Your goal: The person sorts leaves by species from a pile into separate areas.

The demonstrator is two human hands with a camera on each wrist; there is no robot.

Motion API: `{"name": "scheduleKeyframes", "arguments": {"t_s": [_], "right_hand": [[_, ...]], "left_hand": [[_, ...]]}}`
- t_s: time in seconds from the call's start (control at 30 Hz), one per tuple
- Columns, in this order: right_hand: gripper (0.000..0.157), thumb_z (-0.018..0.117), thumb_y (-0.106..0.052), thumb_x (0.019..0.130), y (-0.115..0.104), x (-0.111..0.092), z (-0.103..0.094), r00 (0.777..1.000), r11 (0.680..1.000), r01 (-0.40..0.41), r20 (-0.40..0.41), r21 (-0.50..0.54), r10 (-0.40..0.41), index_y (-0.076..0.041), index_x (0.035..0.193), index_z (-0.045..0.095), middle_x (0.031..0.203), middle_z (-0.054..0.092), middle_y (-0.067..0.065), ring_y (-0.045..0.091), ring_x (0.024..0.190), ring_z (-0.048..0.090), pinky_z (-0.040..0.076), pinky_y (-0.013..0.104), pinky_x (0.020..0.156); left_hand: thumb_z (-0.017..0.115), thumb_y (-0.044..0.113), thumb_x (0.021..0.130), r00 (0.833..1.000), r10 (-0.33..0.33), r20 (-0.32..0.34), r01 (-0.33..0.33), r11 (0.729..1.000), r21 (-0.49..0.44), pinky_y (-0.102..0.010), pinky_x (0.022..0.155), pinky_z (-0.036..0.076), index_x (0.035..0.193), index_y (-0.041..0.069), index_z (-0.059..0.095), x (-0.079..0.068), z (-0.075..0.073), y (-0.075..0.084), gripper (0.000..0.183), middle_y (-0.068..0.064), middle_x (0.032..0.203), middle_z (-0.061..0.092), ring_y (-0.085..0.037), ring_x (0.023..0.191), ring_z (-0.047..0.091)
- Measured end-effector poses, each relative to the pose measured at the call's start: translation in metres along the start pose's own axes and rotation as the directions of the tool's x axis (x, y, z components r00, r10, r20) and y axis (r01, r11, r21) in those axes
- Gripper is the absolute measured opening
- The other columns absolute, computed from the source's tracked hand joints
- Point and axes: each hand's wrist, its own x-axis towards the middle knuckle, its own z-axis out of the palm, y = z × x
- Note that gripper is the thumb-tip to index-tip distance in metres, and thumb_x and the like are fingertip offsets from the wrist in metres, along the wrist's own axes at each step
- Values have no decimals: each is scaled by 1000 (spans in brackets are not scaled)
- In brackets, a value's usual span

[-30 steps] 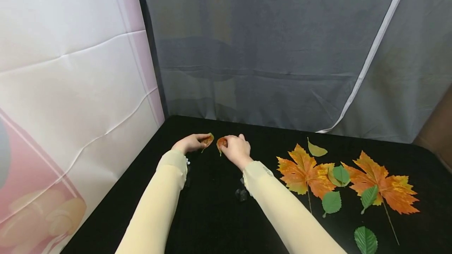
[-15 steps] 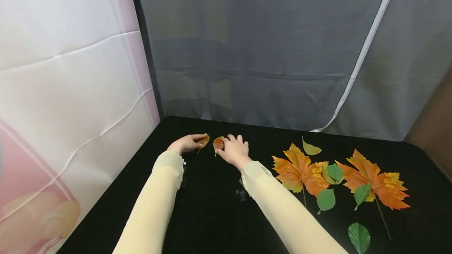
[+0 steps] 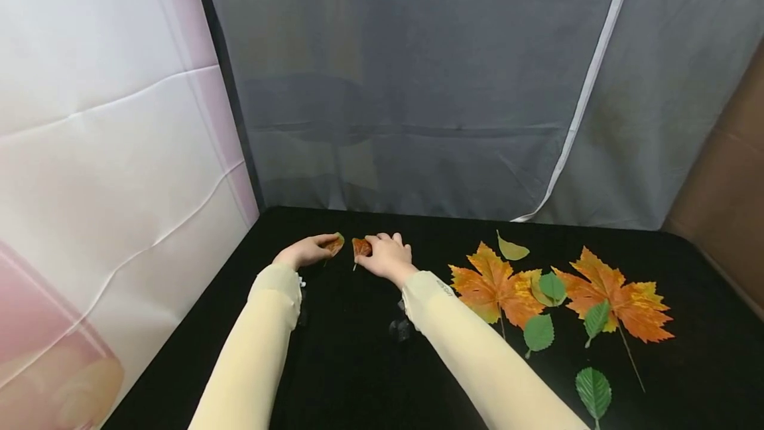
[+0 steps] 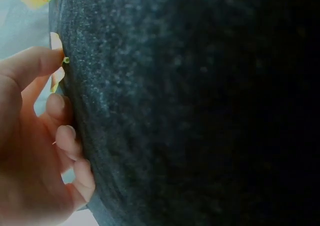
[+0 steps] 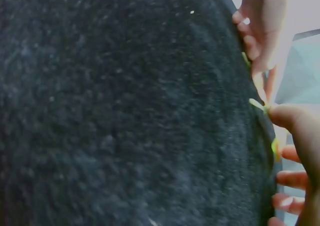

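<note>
In the head view my left hand (image 3: 303,253) pinches a small orange-brown leaf (image 3: 335,245) with a greenish edge, low over the black table. Thumb and forefinger grip it in the left wrist view, the other fingers loosely bent. Facing it, my right hand (image 3: 388,257) holds a similar reddish-orange leaf (image 3: 361,248) between thumb and forefinger, its other fingers spread. A narrow gap separates the two leaves. The right wrist view has the right thumb (image 5: 285,117) at that leaf's stem, with the left hand just beyond; much of both leaves is hidden there.
Two large orange maple leaves (image 3: 498,287) (image 3: 623,297) lie at the right of the black table (image 3: 346,363). Green leaves (image 3: 539,332) (image 3: 593,391) lie on and around them, with a yellow-green leaf (image 3: 512,248) behind. A grey curtain (image 3: 388,85) and pale wall cloth (image 3: 119,151) bound the table.
The head view has turned slightly, so everything shifts left in it. The right hand's fingers have spread more while its thumb and forefinger stay on the leaf. The left hand keeps its pinch.
</note>
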Motion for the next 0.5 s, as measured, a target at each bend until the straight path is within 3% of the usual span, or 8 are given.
{"name": "scheduleKeyframes", "arguments": {"t_s": [0.07, 0.17, 0.3, 0.37, 0.5], "right_hand": [[64, 60, -53, 90, 0, 0, -4, 1000, 1000, 10, 20, 23, -10, -22, 144, 48, 142, 48, 4, 28, 114, 44, 39, 51, 91], [64, 60, -51, 90, -1, -1, -12, 998, 997, 39, 47, 63, -42, -21, 145, 47, 143, 47, 5, 28, 118, 46, 42, 49, 91], [59, 62, -49, 90, 4, -3, -24, 994, 992, 95, 44, 84, -99, -20, 141, 53, 145, 46, 4, 29, 123, 47, 46, 46, 90], [56, 62, -47, 90, 10, -5, -32, 990, 987, 132, 29, 87, -135, -18, 138, 56, 144, 46, 4, 29, 124, 48, 46, 45, 92], [51, 63, -42, 90, 29, -15, -54, 978, 973, 207, -7, 102, -208, -13, 132, 61, 140, 51, 6, 27, 124, 50, 43, 41, 97]], "left_hand": [[48, 12, 96, 1000, -12, 28, 12, 1000, 5, -44, 100, 34, 150, 2, 32, 0, -2, 0, 58, -28, 147, 34, -33, 115, 42], [49, 13, 96, 997, -43, 60, 42, 999, 10, -32, 78, 41, 152, 4, 27, 0, -8, -3, 61, -28, 136, 42, -24, 88, 50], [51, 14, 95, 997, -48, 58, 46, 999, 26, -24, 54, 37, 153, 7, 22, -2, -19, -3, 65, -20, 111, 48, -13, 58, 40], [53, 15, 96, 998, -37, 54, 36, 999, 34, -24, 52, 36, 154, 7, 21, -3, -24, -3, 67, -15, 101, 48, -12, 57, 40], [55, 20, 97, 999, -15, 46, 11, 997, 81, -29, 58, 41, 154, 7, 20, -3, -32, 2, 69, -14, 99, 50, -17, 66, 46]]}}
